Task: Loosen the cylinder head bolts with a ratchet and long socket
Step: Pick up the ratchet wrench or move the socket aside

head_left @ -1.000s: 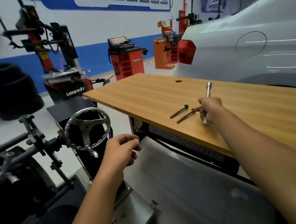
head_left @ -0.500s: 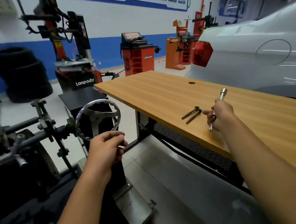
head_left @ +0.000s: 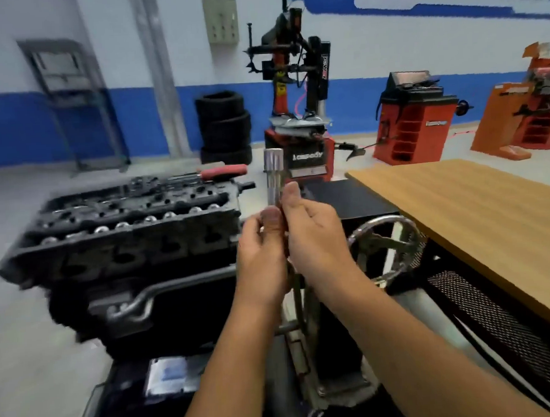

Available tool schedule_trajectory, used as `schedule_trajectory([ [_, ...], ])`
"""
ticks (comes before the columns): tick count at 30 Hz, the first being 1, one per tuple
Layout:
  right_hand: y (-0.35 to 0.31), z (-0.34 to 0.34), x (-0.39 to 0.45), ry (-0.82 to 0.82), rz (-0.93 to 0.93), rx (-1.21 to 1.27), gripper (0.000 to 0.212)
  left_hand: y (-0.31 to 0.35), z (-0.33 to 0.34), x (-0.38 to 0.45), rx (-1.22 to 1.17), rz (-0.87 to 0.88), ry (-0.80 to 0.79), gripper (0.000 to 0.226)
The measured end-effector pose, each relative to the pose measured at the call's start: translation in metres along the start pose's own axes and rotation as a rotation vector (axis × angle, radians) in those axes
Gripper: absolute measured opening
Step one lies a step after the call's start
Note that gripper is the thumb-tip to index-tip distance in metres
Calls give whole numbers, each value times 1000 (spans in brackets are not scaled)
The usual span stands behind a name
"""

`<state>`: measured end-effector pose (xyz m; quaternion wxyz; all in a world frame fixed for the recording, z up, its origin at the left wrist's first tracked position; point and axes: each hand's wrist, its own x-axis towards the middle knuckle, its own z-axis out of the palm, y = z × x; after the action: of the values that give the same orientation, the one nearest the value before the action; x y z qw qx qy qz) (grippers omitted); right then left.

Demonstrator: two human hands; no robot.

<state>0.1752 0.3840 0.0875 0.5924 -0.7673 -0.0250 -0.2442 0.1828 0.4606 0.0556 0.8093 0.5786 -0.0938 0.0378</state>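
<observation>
1. Since the earlier frame, the right hand (head_left: 313, 235) has left the wooden table (head_left: 478, 216) and come to the centre of the view. The left hand (head_left: 263, 256) has risen to meet it, and the view has turned left to the engine.
2. The long socket (head_left: 273, 179) is a slim, bright metal cylinder with a wider fluted collar at its top end. It stands upright between the two hands, above and just right of the cylinder head (head_left: 131, 222).
3. The right hand has its fingers curled, with thumb and fingertips pinching the lower shaft of the socket. The left hand is also curled, its thumb pressed against the same shaft from the left. The lower end of the tool is hidden behind the hands.
4. The cylinder head is a dark, greasy casting, long and rectangular, with rows of round bores and shiny metal caps along its top. The frame is blurred, so individual bolts cannot be told apart.
5. A red-handled tool (head_left: 224, 172) lies on the far edge of the head.
6. A chromed, spoked handwheel (head_left: 387, 250) sits just right of the hands, beside the table edge.
7. The table has a smooth wood-grain top and a black perforated mesh panel below.
8. Beyond stand stacked black tyres (head_left: 225, 128), a red and black tyre changer (head_left: 297, 118) and a red wheel balancer (head_left: 412, 118) against a white and blue wall.
</observation>
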Motion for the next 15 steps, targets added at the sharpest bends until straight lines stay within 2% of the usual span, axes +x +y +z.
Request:
schedule_trajectory([
  [2,-17,31,30,-16,-167,-102,54,18,-49,15,4,81,85,48],
  [4,-29,55,75,10,-256,-194,31,37,-97,28,35,100,184,44],
  [6,-35,80,122,-95,-277,-368,10,60,-140,44,39,135,263,43],
  [8,-32,110,157,-303,-300,-577,24,83,-176,62,-3,206,308,42],
  [11,-22,150,185,-558,-327,-846,44,108,-216,92,-105,311,288,36],
  [15,-11,175,203,-702,-349,-1000,34,113,-249,125,-157,332,212,25],
])
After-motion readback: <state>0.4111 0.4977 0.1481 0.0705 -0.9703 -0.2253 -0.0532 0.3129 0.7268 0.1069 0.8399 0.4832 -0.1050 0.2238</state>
